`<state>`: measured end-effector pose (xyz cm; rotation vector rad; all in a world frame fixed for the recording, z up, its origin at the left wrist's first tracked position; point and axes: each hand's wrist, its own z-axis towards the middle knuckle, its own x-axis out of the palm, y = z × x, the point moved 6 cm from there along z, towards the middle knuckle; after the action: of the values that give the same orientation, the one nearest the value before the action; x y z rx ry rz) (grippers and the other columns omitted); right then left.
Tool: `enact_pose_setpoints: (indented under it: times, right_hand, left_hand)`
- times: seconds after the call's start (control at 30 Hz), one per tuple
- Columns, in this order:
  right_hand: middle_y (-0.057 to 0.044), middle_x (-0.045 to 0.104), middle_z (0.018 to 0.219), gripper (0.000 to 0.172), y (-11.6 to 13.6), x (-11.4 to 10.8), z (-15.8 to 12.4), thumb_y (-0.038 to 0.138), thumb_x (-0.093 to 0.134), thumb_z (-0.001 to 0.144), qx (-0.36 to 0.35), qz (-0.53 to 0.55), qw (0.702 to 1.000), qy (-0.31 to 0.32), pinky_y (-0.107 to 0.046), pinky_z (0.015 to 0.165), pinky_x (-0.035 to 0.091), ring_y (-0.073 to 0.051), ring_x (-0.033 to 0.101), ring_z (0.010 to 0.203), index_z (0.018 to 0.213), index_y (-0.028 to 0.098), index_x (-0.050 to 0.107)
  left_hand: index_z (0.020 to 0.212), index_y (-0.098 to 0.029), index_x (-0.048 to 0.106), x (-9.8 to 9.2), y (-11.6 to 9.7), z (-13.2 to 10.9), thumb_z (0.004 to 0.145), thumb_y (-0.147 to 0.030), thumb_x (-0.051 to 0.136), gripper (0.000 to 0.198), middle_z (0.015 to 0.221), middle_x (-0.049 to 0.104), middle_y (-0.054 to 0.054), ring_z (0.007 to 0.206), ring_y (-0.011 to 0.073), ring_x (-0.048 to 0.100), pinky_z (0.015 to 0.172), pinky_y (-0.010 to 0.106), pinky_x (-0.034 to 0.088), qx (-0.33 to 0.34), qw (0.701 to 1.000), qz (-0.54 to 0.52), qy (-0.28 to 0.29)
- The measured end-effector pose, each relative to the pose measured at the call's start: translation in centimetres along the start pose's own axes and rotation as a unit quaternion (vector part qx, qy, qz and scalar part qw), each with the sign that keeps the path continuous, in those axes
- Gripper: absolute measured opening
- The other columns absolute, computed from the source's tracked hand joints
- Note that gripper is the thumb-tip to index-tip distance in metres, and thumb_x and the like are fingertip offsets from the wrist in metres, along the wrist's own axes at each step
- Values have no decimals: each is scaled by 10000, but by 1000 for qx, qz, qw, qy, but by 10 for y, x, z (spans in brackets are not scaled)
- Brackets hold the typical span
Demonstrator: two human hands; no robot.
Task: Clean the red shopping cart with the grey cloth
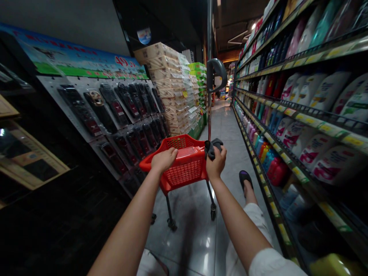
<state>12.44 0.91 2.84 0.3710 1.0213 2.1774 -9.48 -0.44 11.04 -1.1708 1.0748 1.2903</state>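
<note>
A red plastic shopping cart [184, 171] with a basket of open mesh stands in front of me on black legs and casters. My left hand [166, 159] is closed over the left part of its handle bar, thumb along the top. At the handle's right end, my right hand [215, 163] is closed around a dark grey, cloth-like bundle [213, 148]; whether its fingers also grip the bar is hidden. Just behind that bundle rises a tall grey pole [209, 111], with a dark loop-shaped piece [216, 75] fixed high on it.
Shelves [319, 126] of shampoo and other bottles line the right side closely. At left hangs a rack of packaged belts [123, 103] under a blue price banner. Stacked cartons [166, 88] stand beyond it. The tiled aisle floor [224, 119] runs ahead between them.
</note>
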Motion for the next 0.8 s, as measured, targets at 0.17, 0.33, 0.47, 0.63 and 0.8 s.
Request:
enact_pose_setpoints:
  times: [0.17,0.33,0.47,0.63,0.8]
  right_hand:
    - [-113,487,1334,408,16,12,-27,154,543,783,-82,-7,994,76,-433,1027,438,-280,493,1236,1163,236,666]
    - [-82,542,1276,379,-1,4,-5,192,538,804,-119,6,985,124,-365,965,473,-245,542,1170,1154,254,670]
    - [-89,587,1146,279,-25,-1,44,305,548,832,-38,-8,993,109,-337,869,490,-227,589,1019,1050,210,695]
    - [-88,602,1024,303,-32,5,66,419,546,844,24,-44,991,125,-338,797,480,-215,585,872,954,190,712]
    - [-119,544,1277,323,-13,7,35,291,546,833,-22,-46,995,91,-406,924,454,-262,542,1087,1119,234,687]
  left_hand:
    - [1138,-255,616,-2,-2,-2,971,-487,144,551,1175,701,92,1059,275,662,848,377,484,-12,1000,9,-25]
    - [1132,-255,626,-1,2,-1,969,-495,155,553,1196,696,88,1074,263,655,857,362,480,-1,1000,2,-28]
    - [1126,-241,625,-1,0,0,968,-493,138,570,1182,697,102,1072,276,657,861,378,486,5,1000,6,-24]
    - [1129,-239,617,-2,-6,-2,969,-467,126,564,1164,702,105,1067,291,661,858,401,494,-15,1000,9,-15]
    - [1145,-222,610,-4,-12,-4,972,-447,120,566,1152,703,128,1058,305,667,844,415,501,-39,999,16,-16]
